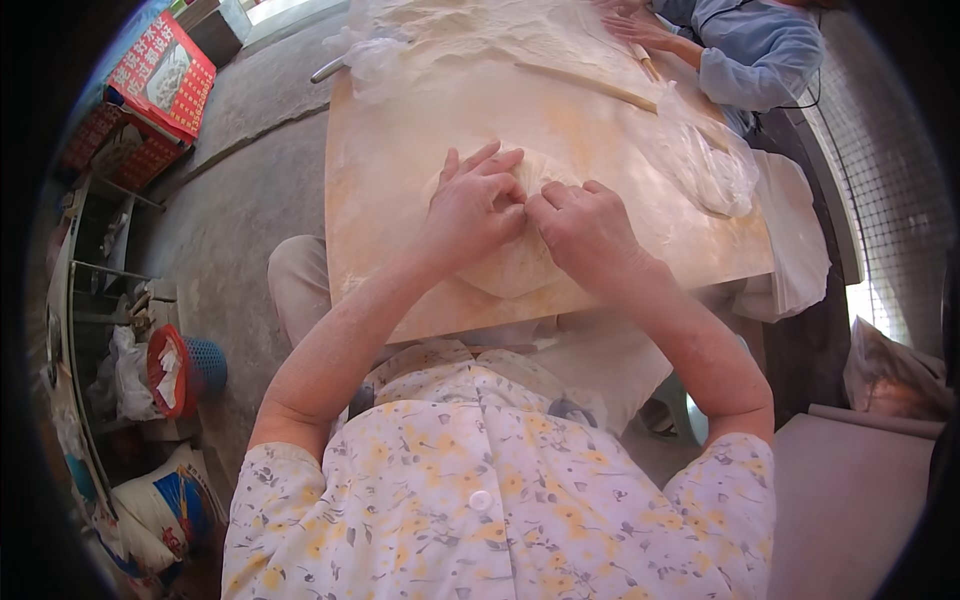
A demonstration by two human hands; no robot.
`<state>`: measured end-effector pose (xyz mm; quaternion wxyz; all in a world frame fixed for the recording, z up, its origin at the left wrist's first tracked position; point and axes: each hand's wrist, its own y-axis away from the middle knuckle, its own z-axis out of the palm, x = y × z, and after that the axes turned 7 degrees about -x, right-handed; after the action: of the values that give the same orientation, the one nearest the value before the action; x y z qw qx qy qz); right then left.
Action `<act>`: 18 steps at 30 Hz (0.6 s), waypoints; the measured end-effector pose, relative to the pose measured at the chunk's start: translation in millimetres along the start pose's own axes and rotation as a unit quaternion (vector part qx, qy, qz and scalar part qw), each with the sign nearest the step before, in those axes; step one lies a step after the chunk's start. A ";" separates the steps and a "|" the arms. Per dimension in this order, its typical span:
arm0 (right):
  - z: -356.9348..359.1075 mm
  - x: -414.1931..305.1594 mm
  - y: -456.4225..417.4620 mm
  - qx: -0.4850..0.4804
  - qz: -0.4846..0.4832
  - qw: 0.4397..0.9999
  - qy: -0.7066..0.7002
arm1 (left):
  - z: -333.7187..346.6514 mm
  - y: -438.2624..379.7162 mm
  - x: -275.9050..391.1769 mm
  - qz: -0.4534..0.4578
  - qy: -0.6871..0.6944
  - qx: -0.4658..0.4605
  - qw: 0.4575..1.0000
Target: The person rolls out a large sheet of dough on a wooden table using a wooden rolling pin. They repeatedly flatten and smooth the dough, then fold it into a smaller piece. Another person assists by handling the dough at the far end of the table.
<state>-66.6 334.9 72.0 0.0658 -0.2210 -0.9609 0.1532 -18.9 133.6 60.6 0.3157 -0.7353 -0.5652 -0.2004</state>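
A pale, flat round of dough (510, 274) lies near the front of a floured wooden board (375, 262). Over it, my left hand (480, 199) and my right hand (581, 225) meet, thumbs and index fingers close together, pinching at the dough's gathered surface. The other fingers of my left hand are spread upward; those of my right hand are curled. My hands cover part of the dough, so the pinched spot is mostly hidden.
Flour covers the board's far end. A wooden rolling pin (589, 86) and a clear plastic bag (701, 161) lie at the right. Another plastic bag (375, 64) is at the far left. A co-worker's hands (637, 28) are at the far right; a red and blue basket (184, 371) stands left.
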 end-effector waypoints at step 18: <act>13.7 15.4 12.5 0.012 0.187 0.897 -0.399 | -3.2 -2.3 -4.0 -0.011 0.045 -0.033 0.998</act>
<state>-78.0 348.8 55.9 -0.3508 -0.3161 -0.8455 0.2491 -22.0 129.0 60.8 0.3142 -0.7292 -0.5519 -0.2550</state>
